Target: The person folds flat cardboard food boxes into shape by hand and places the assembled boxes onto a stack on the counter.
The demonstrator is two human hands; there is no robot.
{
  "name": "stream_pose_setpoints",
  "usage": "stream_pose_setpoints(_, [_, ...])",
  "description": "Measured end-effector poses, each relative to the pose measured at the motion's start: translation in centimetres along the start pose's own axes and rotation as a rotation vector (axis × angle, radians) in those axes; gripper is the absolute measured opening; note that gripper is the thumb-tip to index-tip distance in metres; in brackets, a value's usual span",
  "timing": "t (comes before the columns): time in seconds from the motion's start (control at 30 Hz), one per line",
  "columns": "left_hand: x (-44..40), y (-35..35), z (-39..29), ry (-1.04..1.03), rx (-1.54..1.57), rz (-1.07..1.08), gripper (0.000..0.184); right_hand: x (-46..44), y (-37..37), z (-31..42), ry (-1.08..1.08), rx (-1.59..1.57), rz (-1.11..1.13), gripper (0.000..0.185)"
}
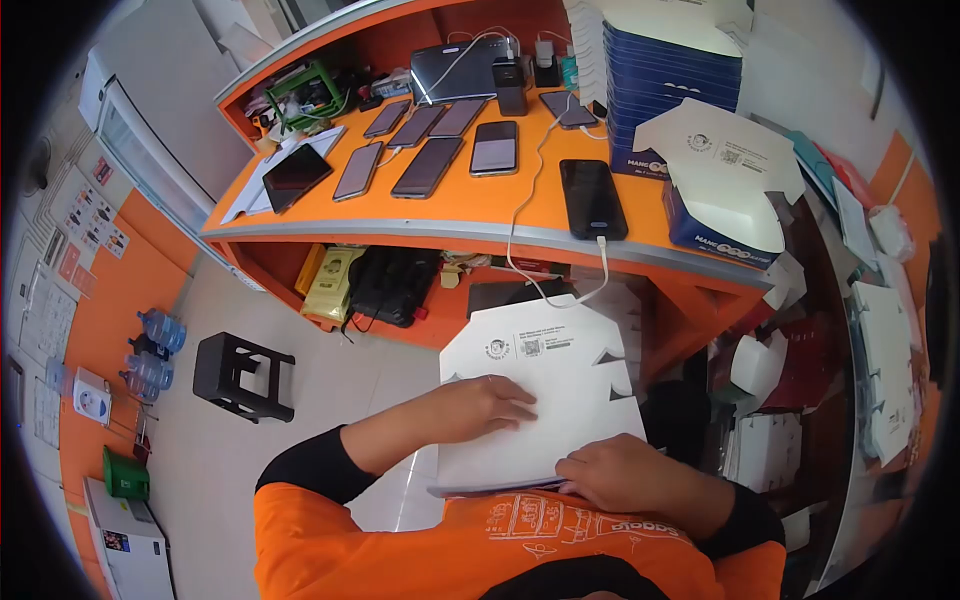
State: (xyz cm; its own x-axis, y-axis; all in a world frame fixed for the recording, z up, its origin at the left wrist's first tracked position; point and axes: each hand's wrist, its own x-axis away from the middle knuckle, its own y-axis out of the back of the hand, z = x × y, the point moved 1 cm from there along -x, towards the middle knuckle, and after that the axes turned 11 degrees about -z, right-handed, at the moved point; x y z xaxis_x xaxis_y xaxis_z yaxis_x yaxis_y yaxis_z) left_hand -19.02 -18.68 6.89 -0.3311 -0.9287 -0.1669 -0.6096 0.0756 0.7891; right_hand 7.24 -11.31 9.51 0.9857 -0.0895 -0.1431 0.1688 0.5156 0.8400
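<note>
1. Left hand (490, 405): flat, fingers loosely spread on printed white carton blank (570, 400), presumably steadying it.
2. Right hand (612, 472): fingers curled at blank's near edge; pinch or mere rest, cannot tell.
3. Beyond both hands: orange counter (375, 206), charging smartphone (592, 198), white cable (605, 262) dipping near blank, possible snag.
4. Beyond right hand: open carton (722, 218), stacked blue cartons (670, 75).

Bench (400, 212): smooth orange laminate surface, with a metallic grey edge strip. Phone (592, 200): glossy black glass-like face. Carton sheet (560, 400): matt white paperboard, smooth. Stacked cartons (670, 75): blue printed card, white inside. Stool (240, 375): black plastic. Bottles (160, 328): translucent blue plastic. Floor (350, 440): smooth pale tile with a slight sheen.
</note>
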Motion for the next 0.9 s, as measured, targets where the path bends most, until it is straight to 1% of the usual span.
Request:
stream_pose_setpoints(0.07, [0.0,-0.5,0.4,-0.061,0.036,0.051,0.033,-0.1,2.4,1.0,-0.014,-0.011,0.012,0.02])
stream_pose_setpoints(0.17, [0.4,-1.8,0.4,-0.097,0.033,0.034,0.037,-0.4,4.2,1.7,-0.068,0.002,0.056,0.022])
stream_pose_setpoints(0.27, [0.4,-3.3,2.0,-0.18,0.135,0.074,0.037,-1.3,5.2,1.0,-0.143,0.054,0.032,0.024])
stream_pose_setpoints(0.37, [-0.2,-3.7,3.7,-0.275,0.18,0.164,0.047,-3.0,5.2,-1.1,-0.173,0.073,0.001,0.025])
stream_pose_setpoints(0.4, [-0.1,-4.8,4.8,-0.247,0.187,0.121,0.052,-3.7,5.2,-1.9,-0.191,0.076,-0.007,0.023])
stream_pose_setpoints(0.47, [-0.3,-5.6,5.8,-0.204,0.238,0.093,0.05,-5.3,4.8,-4.6,-0.199,0.127,-0.09,0.023])
stream_pose_setpoints(0.5, [-0.2,-5.6,6.0,-0.147,0.331,0.087,0.049,-6.1,4.5,-5.9,-0.203,0.153,-0.13,0.024])
stream_pose_setpoints(0.57, [-0.6,-5.1,5.9,0.001,0.554,0.074,0.047,-7.9,4.1,-8.2,-0.217,0.152,-0.102,0.025])
stream_pose_setpoints(0.67, [-0.8,-4.4,5.4,0.309,1.095,-0.031,0.045,-10.3,3.7,-9.7,-0.257,0.161,-0.038,0.029])
stream_pose_setpoints(0.7, [-0.8,-4.3,5.4,0.377,1.227,-0.085,0.044,-11.0,3.5,-10.1,-0.273,0.165,-0.016,0.031])
stream_pose_setpoints(0.73, [-0.8,-4.0,5.7,0.433,1.322,-0.149,0.043,-11.5,3.3,-10.7,-0.299,0.133,-0.007,0.035])
stream_pose_setpoints(0.77, [-0.4,-3.5,6.2,0.462,1.321,-0.206,0.042,-11.9,3.4,-11.3,-0.334,0.129,0.018,0.036])
stream_pose_setpoints(0.8, [0.2,-2.9,7.0,0.477,1.204,-0.252,0.041,-12.3,3.4,-11.8,-0.37,0.124,0.041,0.038])
stream_pose_setpoints(0.83, [1.9,-2.6,8.9,0.381,0.706,-0.294,0.037,-12.5,3.3,-12.3,-0.409,0.12,0.064,0.04])
stream_pose_setpoints(0.87, [3.5,-2.2,10.8,0.33,0.194,-0.34,0.034,-12.5,2.8,-13.3,-0.441,0.098,0.092,0.043])
stream_pose_setpoints(0.9, [5.3,-1.9,13.1,0.264,-0.04,-0.6,0.034,-12.3,2.3,-14.3,-0.442,0.081,0.082,0.043])
